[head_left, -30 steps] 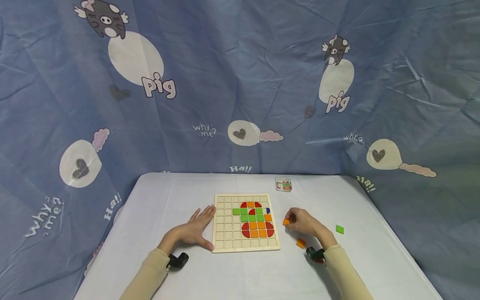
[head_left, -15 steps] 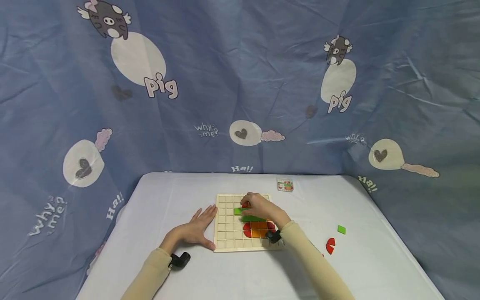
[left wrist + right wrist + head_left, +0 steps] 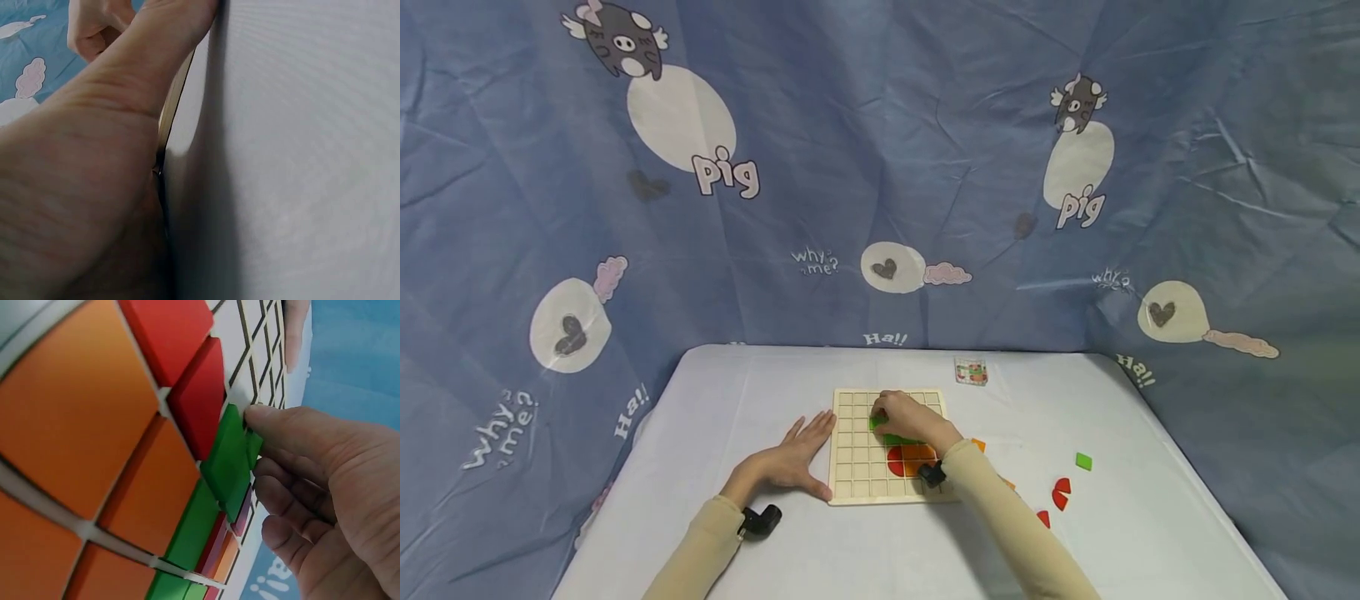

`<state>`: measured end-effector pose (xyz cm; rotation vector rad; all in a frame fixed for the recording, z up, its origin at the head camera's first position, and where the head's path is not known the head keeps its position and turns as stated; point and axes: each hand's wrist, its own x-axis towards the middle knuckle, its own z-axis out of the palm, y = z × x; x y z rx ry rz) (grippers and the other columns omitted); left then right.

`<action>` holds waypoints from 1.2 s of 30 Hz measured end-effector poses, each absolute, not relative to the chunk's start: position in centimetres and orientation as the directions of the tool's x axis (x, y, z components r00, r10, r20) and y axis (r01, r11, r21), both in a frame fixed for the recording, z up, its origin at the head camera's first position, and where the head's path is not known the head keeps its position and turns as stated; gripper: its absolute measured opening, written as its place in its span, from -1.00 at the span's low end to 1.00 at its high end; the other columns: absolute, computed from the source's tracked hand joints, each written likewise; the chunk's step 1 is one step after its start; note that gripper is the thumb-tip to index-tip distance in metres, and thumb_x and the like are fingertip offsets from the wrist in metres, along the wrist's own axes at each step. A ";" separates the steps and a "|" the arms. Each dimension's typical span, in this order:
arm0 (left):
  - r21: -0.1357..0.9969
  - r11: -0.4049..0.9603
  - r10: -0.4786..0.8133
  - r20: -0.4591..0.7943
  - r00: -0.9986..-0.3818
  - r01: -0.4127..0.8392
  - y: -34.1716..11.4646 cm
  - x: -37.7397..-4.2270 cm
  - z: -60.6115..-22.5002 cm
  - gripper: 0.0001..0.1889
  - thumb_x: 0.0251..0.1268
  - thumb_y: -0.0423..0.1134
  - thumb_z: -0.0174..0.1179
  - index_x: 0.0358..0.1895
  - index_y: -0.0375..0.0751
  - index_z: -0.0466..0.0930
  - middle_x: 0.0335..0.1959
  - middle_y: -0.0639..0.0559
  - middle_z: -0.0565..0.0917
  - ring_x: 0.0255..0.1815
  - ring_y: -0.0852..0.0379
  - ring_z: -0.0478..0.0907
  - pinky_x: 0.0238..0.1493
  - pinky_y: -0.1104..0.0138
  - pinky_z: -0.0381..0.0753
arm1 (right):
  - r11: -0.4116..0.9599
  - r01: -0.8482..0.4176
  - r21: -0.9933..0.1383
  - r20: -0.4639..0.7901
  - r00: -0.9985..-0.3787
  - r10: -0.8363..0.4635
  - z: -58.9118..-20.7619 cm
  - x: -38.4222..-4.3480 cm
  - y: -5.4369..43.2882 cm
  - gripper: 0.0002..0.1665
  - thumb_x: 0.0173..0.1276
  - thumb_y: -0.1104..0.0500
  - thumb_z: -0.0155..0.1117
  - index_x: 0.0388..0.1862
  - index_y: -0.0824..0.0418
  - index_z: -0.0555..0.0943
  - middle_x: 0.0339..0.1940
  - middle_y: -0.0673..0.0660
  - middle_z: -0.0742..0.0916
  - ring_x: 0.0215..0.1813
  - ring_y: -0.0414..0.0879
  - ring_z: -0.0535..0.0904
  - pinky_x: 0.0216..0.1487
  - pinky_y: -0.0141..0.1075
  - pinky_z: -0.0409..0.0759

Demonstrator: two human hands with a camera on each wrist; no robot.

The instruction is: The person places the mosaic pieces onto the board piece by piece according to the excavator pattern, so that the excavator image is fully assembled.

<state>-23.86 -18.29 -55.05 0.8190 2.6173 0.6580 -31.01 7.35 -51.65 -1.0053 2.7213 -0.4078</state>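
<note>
A pale wooden grid board (image 3: pixel 853 467) lies on the table, with coloured tiles set in its cells. My left hand (image 3: pixel 790 458) rests spread at the board's left side, fingertips and thumb touching the edge. Over the board, my right hand (image 3: pixel 906 417) has its thumb and curled fingers around a small green square tile (image 3: pixel 253 449), pinching it at the pattern's left end. Beside it sit another green tile (image 3: pixel 226 464), red rounded tiles (image 3: pixel 199 400) and orange square tiles (image 3: pixel 150 481). The right hand and forearm hide much of the pattern in the head view.
Right of the board lie a loose orange tile (image 3: pixel 978 445), a green tile (image 3: pixel 1083 461) and several red pieces (image 3: pixel 1060 498). A small pattern card (image 3: pixel 972 372) is at the back of the white table (image 3: pixel 775 375). A blue printed cloth (image 3: pixel 820 167) hangs behind.
My right hand has let go of an orange tile right of the board and moved left over the board, then slightly farther left to the green tile. The left hand stays put.
</note>
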 end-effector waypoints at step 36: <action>0.495 0.740 0.598 -0.173 -0.782 0.456 -18.4 -24.0 -55.1 0.43 -0.23 0.41 0.38 0.54 -0.29 -0.34 0.59 -0.18 -0.28 0.61 -0.10 -0.39 0.54 -0.09 -0.46 | 0.751 -0.510 -0.420 -0.241 -0.735 -0.634 -50.8 -32.4 6.8 -0.71 0.15 0.08 0.49 -0.17 0.04 0.60 -0.27 -0.11 0.63 -0.24 -0.28 0.52 -0.16 -0.43 0.57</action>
